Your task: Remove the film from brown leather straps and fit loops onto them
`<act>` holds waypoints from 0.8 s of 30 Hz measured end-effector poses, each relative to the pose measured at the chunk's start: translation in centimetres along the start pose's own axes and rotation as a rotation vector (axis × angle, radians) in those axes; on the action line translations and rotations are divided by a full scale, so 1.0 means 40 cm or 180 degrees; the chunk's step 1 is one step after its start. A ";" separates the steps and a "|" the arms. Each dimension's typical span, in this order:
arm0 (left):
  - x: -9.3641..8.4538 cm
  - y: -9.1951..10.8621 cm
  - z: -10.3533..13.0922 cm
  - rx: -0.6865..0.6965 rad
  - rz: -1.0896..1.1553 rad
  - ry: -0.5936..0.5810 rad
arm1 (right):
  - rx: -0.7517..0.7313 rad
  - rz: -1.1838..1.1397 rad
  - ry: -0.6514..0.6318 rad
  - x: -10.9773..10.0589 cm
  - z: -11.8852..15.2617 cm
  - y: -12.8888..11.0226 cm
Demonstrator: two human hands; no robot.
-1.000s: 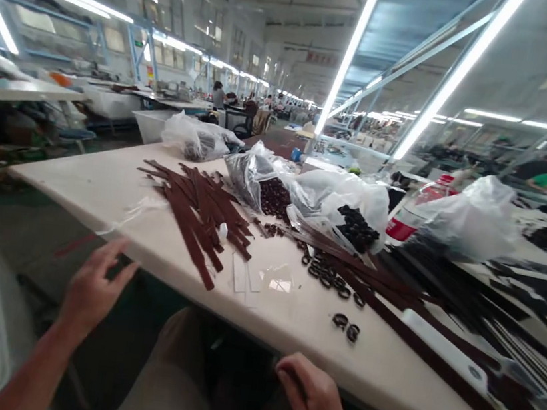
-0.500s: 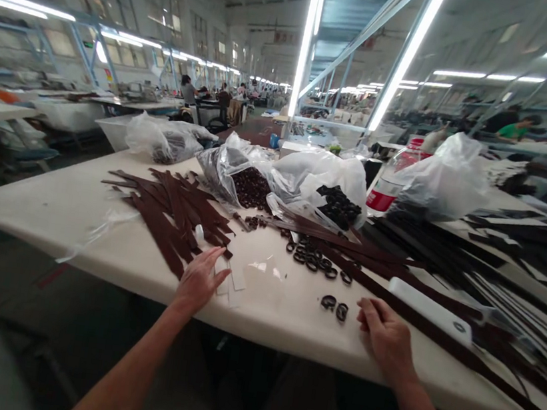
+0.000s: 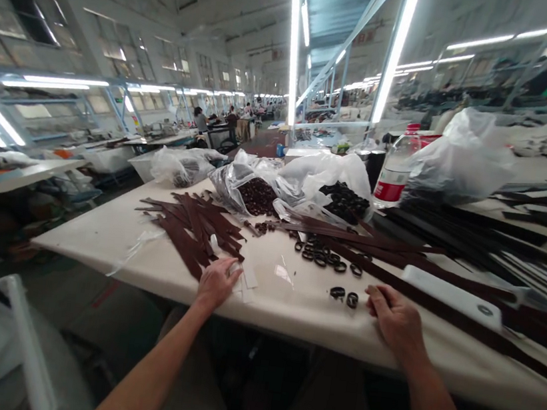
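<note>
My left hand [image 3: 217,283] is closed, its fingers curled down at the table's front edge beside the brown strips [image 3: 194,231]. White slips [image 3: 249,276] lie at its fingertips; whether one is pinched is hidden. A small white piece [image 3: 215,244] shows just beyond the knuckles. To the right, my right hand [image 3: 396,322] is closed too, thumb against the bent fingers, and I cannot make out anything in it. Two dark loops [image 3: 344,297] sit on the table just left of it, apart from the fingers. More loops [image 3: 322,256] are piled farther back.
Clear plastic bags hold brown pieces [image 3: 257,196] and black pieces [image 3: 344,201] at the back. A bottle with a red cap [image 3: 393,170] stands beside them. A white oblong case [image 3: 453,297] and long dark strips [image 3: 471,238] lie on the right.
My left hand's fingers, spread out before, have curled closed by the white slips. My right hand stays closed beside the two loops. The whole view has shifted and tilted.
</note>
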State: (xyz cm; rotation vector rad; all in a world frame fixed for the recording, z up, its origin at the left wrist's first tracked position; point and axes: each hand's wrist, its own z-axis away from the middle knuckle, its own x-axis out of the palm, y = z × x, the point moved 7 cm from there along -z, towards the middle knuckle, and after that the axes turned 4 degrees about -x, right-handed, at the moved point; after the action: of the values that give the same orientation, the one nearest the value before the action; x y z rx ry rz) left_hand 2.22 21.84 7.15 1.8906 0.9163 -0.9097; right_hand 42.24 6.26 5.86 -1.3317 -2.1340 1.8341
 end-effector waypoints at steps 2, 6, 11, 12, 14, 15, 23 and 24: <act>0.000 0.000 0.000 0.0020 -0.0011 -0.0026 | -0.0081 0.0061 -0.0034 0.004 0.003 -0.006; -0.004 0.007 -0.001 0.0087 -0.0008 -0.0047 | -0.0147 0.0143 -0.0067 0.006 0.009 -0.016; -0.006 0.012 -0.001 0.0154 -0.0013 -0.0025 | -0.0142 0.0134 -0.0044 0.003 0.013 -0.026; -0.005 0.009 0.000 0.0160 -0.0015 -0.0024 | -0.0143 0.0133 -0.0053 0.003 0.013 -0.027; -0.003 0.004 0.002 0.0161 -0.0022 -0.0024 | -0.0139 0.0145 -0.0069 0.004 0.013 -0.028; -0.004 0.005 0.002 0.0157 -0.0025 -0.0021 | -0.0132 0.0163 -0.0071 0.003 0.013 -0.027; 0.044 0.214 -0.010 0.0978 0.0025 -0.0879 | -0.0054 0.0416 -0.0180 0.004 0.014 -0.018; 0.062 0.246 -0.004 0.1064 0.0029 -0.1093 | -0.0050 0.0453 -0.0179 0.003 0.015 -0.017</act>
State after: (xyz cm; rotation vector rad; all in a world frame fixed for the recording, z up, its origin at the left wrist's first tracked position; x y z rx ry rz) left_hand 11.76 18.74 8.66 1.9229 0.5736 -1.3997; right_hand 41.47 5.91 6.17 -1.4895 -2.1359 1.9317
